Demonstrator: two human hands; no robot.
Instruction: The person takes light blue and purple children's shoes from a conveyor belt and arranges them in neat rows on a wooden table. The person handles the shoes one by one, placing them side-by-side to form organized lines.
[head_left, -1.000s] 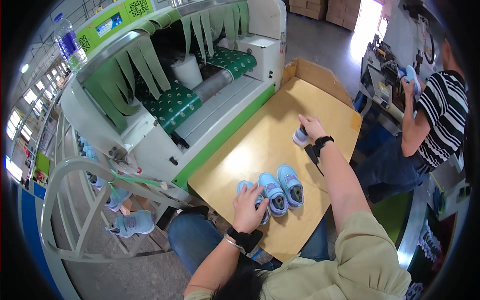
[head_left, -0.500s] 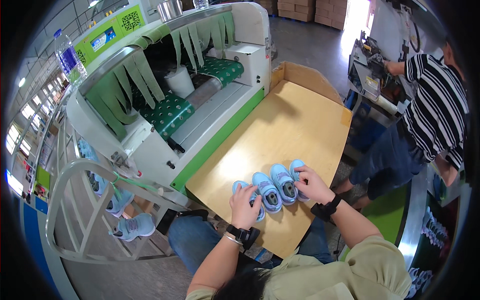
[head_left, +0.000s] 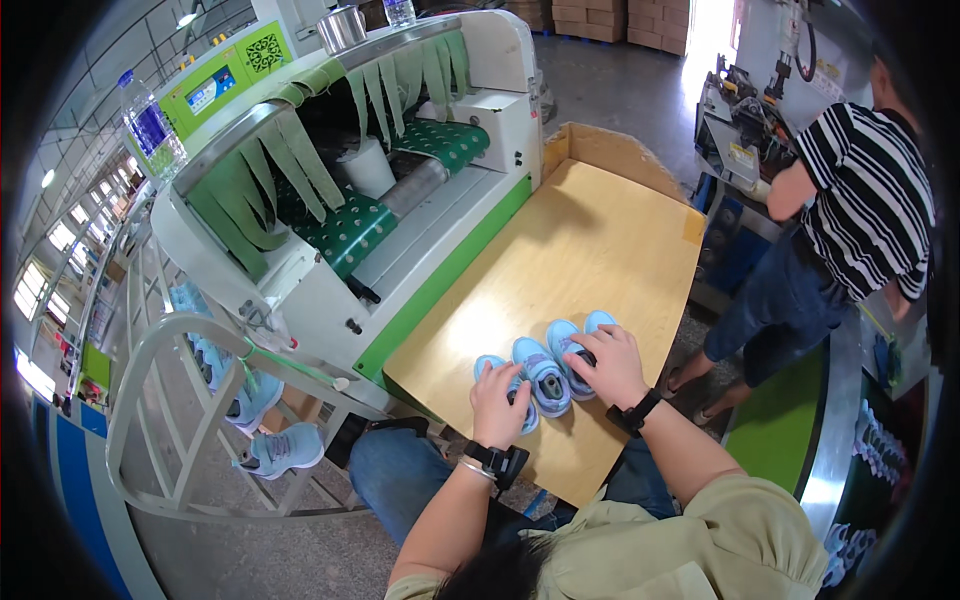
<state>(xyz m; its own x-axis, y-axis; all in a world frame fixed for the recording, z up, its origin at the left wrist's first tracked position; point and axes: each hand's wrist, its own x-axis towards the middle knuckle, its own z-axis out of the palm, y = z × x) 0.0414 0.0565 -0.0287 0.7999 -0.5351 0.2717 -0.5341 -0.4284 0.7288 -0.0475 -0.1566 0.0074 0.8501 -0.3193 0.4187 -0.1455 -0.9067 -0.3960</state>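
Note:
Several light-blue sneakers stand side by side in a row near the front edge of a wooden board. My left hand (head_left: 496, 405) is curled over the leftmost sneaker (head_left: 527, 420), its fingers and thumb around the upper. Beside it a second sneaker (head_left: 548, 385) stands untouched, its opening facing me. My right hand (head_left: 612, 368) reaches over the two sneakers at the right, fingers stretched and apart. Its fingertips are at the collar of the third sneaker (head_left: 561, 335). The rightmost sneaker (head_left: 600, 319) shows only its toe; the hand hides the rest.
The wooden board (head_left: 560, 250) adjoins a machine with a green dotted belt (head_left: 350, 232) and hanging fabric strips. A metal rack (head_left: 150, 400) at the left holds more sneakers (head_left: 285, 450). At the right, a person in a striped shirt (head_left: 865, 200) stands by another machine.
My right hand has moved from the rightmost sneaker leftward, over the third one. My left hand remains on the leftmost sneaker. The person at the right has drawn an arm back.

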